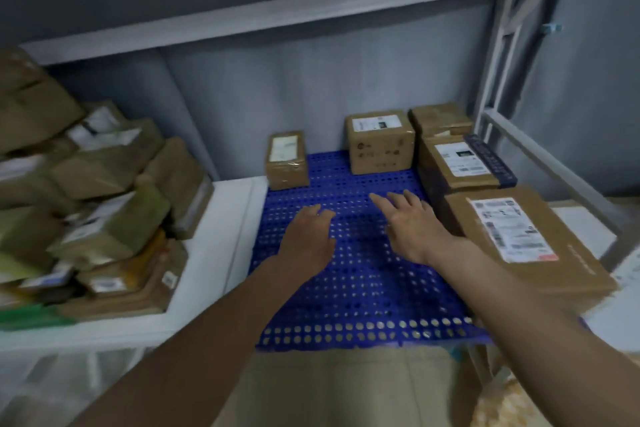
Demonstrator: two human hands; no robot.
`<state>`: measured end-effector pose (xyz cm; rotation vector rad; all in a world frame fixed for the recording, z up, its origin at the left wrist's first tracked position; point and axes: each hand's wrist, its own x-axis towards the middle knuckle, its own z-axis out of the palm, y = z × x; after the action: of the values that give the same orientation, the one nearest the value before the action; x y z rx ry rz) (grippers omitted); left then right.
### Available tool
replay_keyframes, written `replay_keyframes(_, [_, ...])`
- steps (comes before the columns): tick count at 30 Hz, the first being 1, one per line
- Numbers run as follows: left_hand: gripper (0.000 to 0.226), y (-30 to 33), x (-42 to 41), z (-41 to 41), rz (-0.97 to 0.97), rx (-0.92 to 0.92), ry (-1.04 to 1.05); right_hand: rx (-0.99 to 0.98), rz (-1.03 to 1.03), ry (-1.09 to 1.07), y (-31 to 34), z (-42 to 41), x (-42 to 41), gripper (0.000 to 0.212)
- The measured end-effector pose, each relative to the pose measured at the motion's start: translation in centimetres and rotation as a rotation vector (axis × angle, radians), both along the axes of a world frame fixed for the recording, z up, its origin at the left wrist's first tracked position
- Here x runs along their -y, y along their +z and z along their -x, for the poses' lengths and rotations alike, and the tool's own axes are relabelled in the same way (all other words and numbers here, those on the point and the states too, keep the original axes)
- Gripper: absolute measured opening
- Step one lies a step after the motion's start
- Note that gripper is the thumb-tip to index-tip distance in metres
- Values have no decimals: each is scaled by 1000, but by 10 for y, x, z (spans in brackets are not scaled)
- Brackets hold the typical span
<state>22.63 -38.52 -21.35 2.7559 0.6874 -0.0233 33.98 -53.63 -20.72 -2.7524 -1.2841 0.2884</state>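
Grip: none. Left hand and right hand both empty, fingers straight and spread, over middle of blue mat. Small box at mat's back left corner, dead ahead of left hand, well apart; long axis front to back, label up. Square box at mat's back edge, ahead of right hand, label up. Likely move: reach forward, each hand to nearer box.

The white shelf carries a blue perforated mat (cardboard boxes along its back and right edges) and piled parcels at left.
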Motion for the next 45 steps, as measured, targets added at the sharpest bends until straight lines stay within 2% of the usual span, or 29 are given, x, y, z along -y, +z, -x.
replay_keyframes(11, [50,36,-103,139,-144,139,322,37,-121,341,28,84,-138,68])
replay_keyframes(15, [36,49,-123,184,-121,171,434,20,-143,437,32,116,-175,68])
replay_keyframes(20, [52,64,-146,236,-154,195,546,15,-166,526,43,155,-215,67])
replay_keyframes(33, [40,75,-251,332,-141,317,582,-44,-204,609,69,254,-326,71])
replay_keyframes(38, [66,68,-302,366,-80,336,658,-94,-200,613,66,289,-373,73])
replay_keyframes(45, [77,57,-375,411,12,390,721,-234,-260,544,64,339,-436,81])
